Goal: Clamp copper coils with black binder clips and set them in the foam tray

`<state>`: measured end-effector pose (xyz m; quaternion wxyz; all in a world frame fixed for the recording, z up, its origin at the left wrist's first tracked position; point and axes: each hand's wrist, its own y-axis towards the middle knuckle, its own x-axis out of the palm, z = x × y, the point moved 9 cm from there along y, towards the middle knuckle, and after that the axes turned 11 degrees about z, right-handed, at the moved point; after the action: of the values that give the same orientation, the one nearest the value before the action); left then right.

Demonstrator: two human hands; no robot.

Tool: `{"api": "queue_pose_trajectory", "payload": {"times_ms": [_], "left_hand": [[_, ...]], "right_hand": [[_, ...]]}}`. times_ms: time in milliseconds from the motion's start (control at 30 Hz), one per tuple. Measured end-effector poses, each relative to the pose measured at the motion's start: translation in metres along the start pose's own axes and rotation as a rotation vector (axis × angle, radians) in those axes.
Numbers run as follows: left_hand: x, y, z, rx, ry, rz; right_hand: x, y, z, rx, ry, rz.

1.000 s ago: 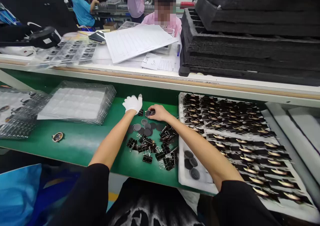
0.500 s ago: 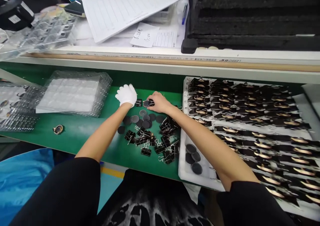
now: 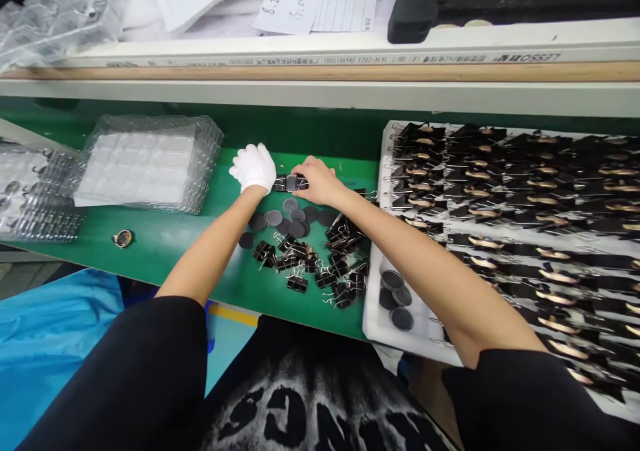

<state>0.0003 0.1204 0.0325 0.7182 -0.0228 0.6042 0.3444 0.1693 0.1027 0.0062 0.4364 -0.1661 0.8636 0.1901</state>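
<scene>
A small black binder clip (image 3: pixel 290 183) was pinched between the gloved left hand (image 3: pixel 253 166) and the bare right hand (image 3: pixel 316 179), low over the green bench (image 3: pixel 165 241). If grip slackened, it could have snapped free into the loose clips (image 3: pixel 313 271).

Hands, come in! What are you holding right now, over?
Gloved left hand and bare right hand both pinch one black clip above the green bench. Loose clips and dark discs lie just below. Nothing blocking.
</scene>
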Motion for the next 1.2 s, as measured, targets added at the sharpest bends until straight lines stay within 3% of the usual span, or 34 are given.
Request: {"api": "queue_pose_trajectory", "payload": {"times_ms": [300, 567, 667, 733, 833, 900, 1000, 1100, 1200], "left_hand": [[0.005, 0.0, -0.001, -0.036, -0.05, -0.034], [0.004, 0.0, 0.0, -0.028, -0.095, -0.057], [-0.009, -0.003, 0.007, 0.027, -0.234, -0.141], [-0.031, -0.011, 0.017, 0.13, -0.42, -0.214], [-0.082, -0.048, 0.041, 0.487, -0.686, -0.366], [-0.115, -0.081, 0.048, 0.715, -0.61, -0.388], [-0.147, -0.126, 0.056, 0.924, -0.484, -0.343], [-0.145, -0.167, 0.074, 1.064, -0.368, -0.434], [-0.129, -0.201, 0.099, 1.148, -0.311, -0.518]], "right_hand": [[-0.002, -0.002, -0.004, -0.01, -0.009, -0.004], [-0.001, 0.0, -0.006, 0.063, 0.044, -0.016], [-0.017, 0.001, -0.015, 0.079, 0.121, -0.033], [-0.035, -0.003, -0.023, 0.082, 0.218, -0.073], [-0.068, -0.023, -0.032, 0.096, 0.383, -0.151], [-0.084, -0.049, -0.035, 0.147, 0.557, -0.237], [-0.095, -0.1, -0.033, 0.272, 0.805, -0.389], [-0.112, -0.146, -0.014, 0.332, 0.703, -0.319], [-0.156, -0.186, 0.013, 0.319, 0.398, 0.025]]}}
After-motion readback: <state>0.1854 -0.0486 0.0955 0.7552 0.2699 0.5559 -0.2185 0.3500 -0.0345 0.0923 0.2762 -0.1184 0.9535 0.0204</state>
